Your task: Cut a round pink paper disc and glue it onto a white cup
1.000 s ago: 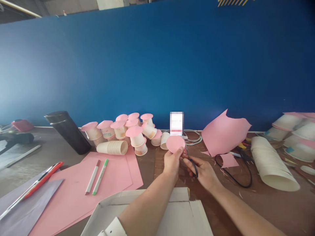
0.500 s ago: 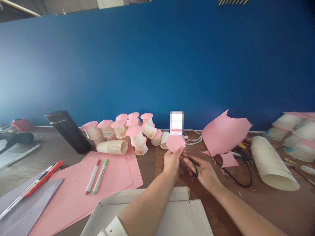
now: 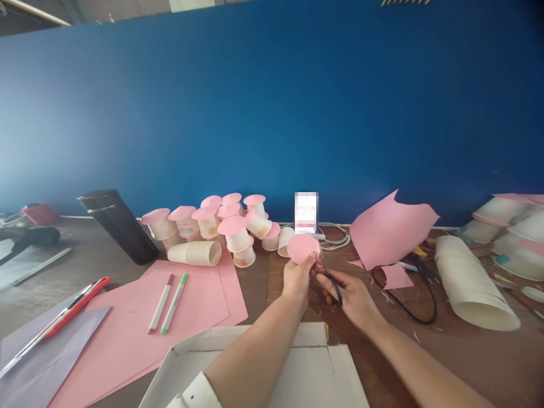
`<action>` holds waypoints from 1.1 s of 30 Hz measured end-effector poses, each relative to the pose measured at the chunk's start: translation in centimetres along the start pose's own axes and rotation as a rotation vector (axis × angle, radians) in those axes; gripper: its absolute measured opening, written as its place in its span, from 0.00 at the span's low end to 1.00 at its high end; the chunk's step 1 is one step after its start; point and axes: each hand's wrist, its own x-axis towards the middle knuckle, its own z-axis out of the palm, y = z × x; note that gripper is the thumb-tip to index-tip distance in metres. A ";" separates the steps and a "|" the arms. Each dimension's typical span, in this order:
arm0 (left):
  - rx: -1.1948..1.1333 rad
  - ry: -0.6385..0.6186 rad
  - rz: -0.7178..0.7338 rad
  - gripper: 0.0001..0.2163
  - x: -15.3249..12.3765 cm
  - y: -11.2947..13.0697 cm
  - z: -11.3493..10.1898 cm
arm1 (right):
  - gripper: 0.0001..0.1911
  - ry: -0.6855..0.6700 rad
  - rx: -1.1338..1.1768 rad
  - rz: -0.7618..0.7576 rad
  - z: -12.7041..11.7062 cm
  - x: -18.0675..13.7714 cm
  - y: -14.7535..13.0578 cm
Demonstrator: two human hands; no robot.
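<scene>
My left hand [image 3: 298, 277] pinches a round piece of pink paper [image 3: 302, 247] at its lower right edge, thumb on top. Close beside it, my right hand [image 3: 351, 292] is closed around black-handled scissors [image 3: 335, 288]. Their blades point up along the disc's right edge; whether they touch the paper cannot be made out. Just behind the disc, a white paper cup [image 3: 285, 242] is partly covered by it. Left of that stand several paper cups topped with pink discs [image 3: 232, 225].
Pink sheets [image 3: 191, 306] lie at left under two markers [image 3: 173, 303], near a red utility knife [image 3: 76, 309] and a black bottle [image 3: 121, 226]. White card [image 3: 306, 368] lies in front. To the right are a cut pink sheet [image 3: 391, 229], a black cord [image 3: 425, 320] and stacked cups [image 3: 471, 283].
Almost nothing differs. The view has shifted very slightly; both hands keep their hold on the pink disc and the scissors.
</scene>
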 end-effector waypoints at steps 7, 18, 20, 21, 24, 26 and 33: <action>0.055 -0.006 0.011 0.13 -0.2 0.1 0.0 | 0.26 0.000 -0.022 -0.012 -0.1 0.0 -0.2; 0.046 -0.004 0.015 0.13 -0.1 0.1 0.0 | 0.24 0.021 -0.034 -0.020 -0.2 0.0 -0.4; 0.042 -0.002 0.017 0.13 0.0 0.0 0.0 | 0.24 0.026 -0.038 -0.015 -0.1 0.0 -0.4; 0.038 0.001 0.017 0.13 0.0 -0.1 0.0 | 0.25 0.029 -0.041 -0.013 -0.1 0.0 -0.4; 0.026 -0.005 0.017 0.13 0.1 -0.1 -0.1 | 0.25 0.032 -0.060 -0.018 -0.1 0.0 -0.4; 0.028 -0.006 0.013 0.13 0.1 -0.1 -0.1 | 0.25 0.028 -0.067 -0.024 -0.1 0.0 -0.4; 0.039 0.020 -0.014 0.13 -0.2 0.2 0.1 | 0.22 0.003 -0.020 -0.019 -0.2 -0.1 -0.4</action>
